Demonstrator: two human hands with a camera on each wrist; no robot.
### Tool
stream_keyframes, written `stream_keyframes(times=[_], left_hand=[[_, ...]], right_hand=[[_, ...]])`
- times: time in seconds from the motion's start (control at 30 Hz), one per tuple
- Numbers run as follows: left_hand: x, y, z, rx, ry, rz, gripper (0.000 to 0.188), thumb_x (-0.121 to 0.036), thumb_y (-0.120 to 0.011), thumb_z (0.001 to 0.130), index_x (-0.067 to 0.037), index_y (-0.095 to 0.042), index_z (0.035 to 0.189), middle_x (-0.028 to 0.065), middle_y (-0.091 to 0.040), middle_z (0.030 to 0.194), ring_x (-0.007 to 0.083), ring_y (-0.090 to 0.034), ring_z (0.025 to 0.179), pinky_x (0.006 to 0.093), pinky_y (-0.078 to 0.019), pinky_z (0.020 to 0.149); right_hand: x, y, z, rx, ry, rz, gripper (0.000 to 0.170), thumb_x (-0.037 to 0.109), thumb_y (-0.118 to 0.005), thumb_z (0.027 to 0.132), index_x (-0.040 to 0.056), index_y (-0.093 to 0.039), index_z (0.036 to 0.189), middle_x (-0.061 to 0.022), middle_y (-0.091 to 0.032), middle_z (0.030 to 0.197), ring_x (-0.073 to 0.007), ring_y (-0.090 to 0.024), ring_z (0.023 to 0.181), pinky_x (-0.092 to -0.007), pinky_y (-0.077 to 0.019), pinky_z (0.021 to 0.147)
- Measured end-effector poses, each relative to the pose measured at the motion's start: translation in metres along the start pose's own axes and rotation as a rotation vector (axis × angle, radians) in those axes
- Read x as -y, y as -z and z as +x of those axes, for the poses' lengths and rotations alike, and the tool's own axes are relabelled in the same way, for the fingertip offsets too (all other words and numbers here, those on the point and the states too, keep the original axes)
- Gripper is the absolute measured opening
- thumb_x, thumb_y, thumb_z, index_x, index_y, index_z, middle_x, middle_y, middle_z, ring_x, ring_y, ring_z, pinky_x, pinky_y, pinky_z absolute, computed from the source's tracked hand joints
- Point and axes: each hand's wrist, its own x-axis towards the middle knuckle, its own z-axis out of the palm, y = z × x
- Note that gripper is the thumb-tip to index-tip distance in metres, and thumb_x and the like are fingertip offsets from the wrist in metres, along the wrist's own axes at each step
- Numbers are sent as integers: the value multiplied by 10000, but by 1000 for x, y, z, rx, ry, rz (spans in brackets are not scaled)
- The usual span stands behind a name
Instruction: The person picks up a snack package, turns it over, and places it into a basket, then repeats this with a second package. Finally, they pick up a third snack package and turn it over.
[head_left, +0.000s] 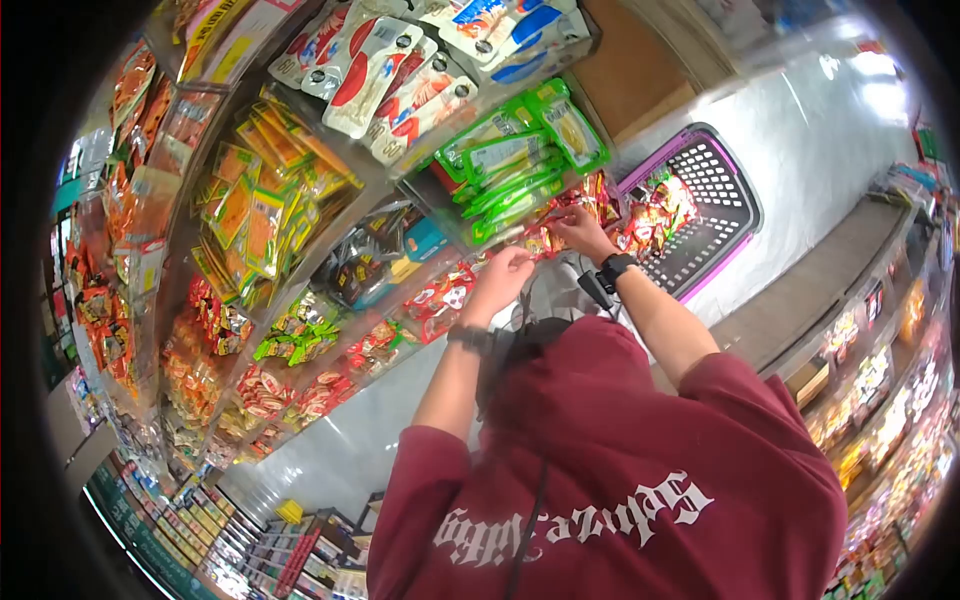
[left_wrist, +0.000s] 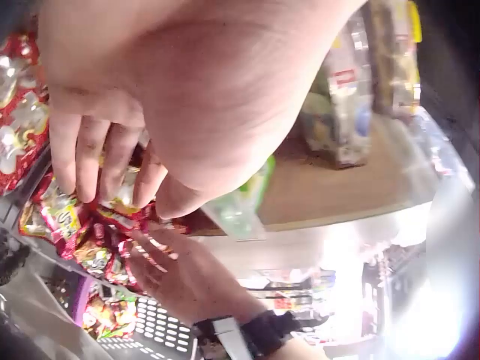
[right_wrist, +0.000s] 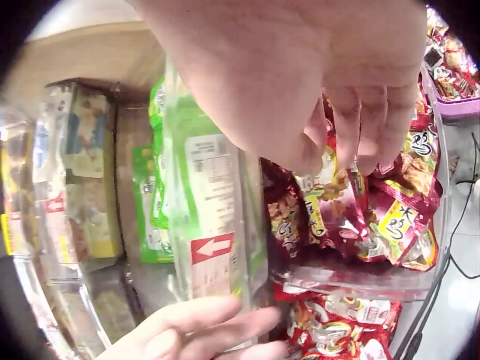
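In the head view, my right hand (head_left: 583,232) is over a shelf bin of small red snack packets (head_left: 602,200). Its fingers reach down onto the packets (right_wrist: 341,206) in the right wrist view, loosely bent, with no packet seen lifted. My left hand (head_left: 505,275) is beside it at the bin's front edge. In the right wrist view the left hand (right_wrist: 206,330) has its fingers extended by a clear divider with a price label (right_wrist: 214,251), holding nothing visible. The left wrist view shows the right hand (left_wrist: 184,277) low, its fingers spread near the red packets (left_wrist: 64,217).
A dark basket with a purple rim (head_left: 757,215) stands right of the bin, with red packets (head_left: 665,210) inside. Green packs (head_left: 515,150) fill the bin above, and white pouches (head_left: 375,75) lie higher. Another shelf (head_left: 800,285) runs along the right.
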Motion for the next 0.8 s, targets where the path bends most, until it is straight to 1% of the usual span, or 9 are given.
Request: stream_keyframes(times=[0.07,0.1,0.23,0.33,0.47,0.53,0.63,0.73,0.8], left_hand=[[27,-15,34,-15,126,-100,391,-282,-706,958,-19,-664,1245,120,-750,1054,225,-725,962,358,-563,865],[36,-22,44,-16,248,-182,407,-291,-714,948,-22,-665,1250,118,-748,1037,226,-720,922,367,-563,839],[73,-39,70,-5,364,-253,441,-327,-689,937,-32,-666,1263,102,-738,999,194,-686,808,359,-540,735],[84,-43,86,14,500,-498,505,-253,-664,993,-65,-515,1437,89,-640,1212,186,-649,1087,361,-571,912],[120,-53,104,-155,337,-571,453,-187,-682,994,-66,-559,1413,60,-633,1247,186,-640,1129,324,-549,963],[144,-60,109,-66,355,-541,436,-195,-683,998,-70,-575,1401,53,-632,1251,170,-631,1130,316,-539,945],[116,-51,97,-94,368,-555,454,-224,-692,987,-76,-587,1403,71,-643,1287,171,-616,1129,344,-515,926],[72,-43,84,-209,331,-673,465,-252,-705,951,-61,-617,1365,123,-671,1275,232,-623,1096,393,-500,934],[84,-40,90,-235,41,-33,450,-296,-665,981,-75,-615,1370,127,-666,1304,244,-633,1105,396,-510,921]], right_hand=[[-48,-9,33,-75,90,54,427,88,-707,939,-59,-500,1282,-116,-722,1023,-186,-716,987,-324,-592,817],[-13,1,24,37,23,-41,558,34,-686,919,-90,-379,1367,-149,-723,1084,-211,-719,1048,-341,-599,869],[3,4,35,-19,50,-89,274,25,-708,881,-36,-609,1129,-103,-749,990,-171,-713,946,-333,-575,796],[26,8,37,75,-31,-149,82,50,-710,879,7,-677,941,-57,-741,873,-145,-692,842,-330,-544,727],[-44,4,74,156,78,-226,62,80,-681,897,23,-670,874,-15,-682,753,-140,-619,687,-341,-494,635],[-43,6,74,187,155,-442,49,61,-655,909,36,-653,867,-13,-641,725,-140,-575,648,-351,-470,597],[-43,11,79,380,-101,-273,265,251,-673,882,-1,-694,962,-147,-707,834,-318,-676,833,-479,-518,804],[6,7,66,479,352,-751,178,183,-645,875,23,-718,907,-154,-726,866,-316,-686,799,-469,-523,759],[16,4,63,485,524,-848,176,172,-633,873,31,-732,911,-163,-737,899,-328,-696,817,-466,-528,757]])
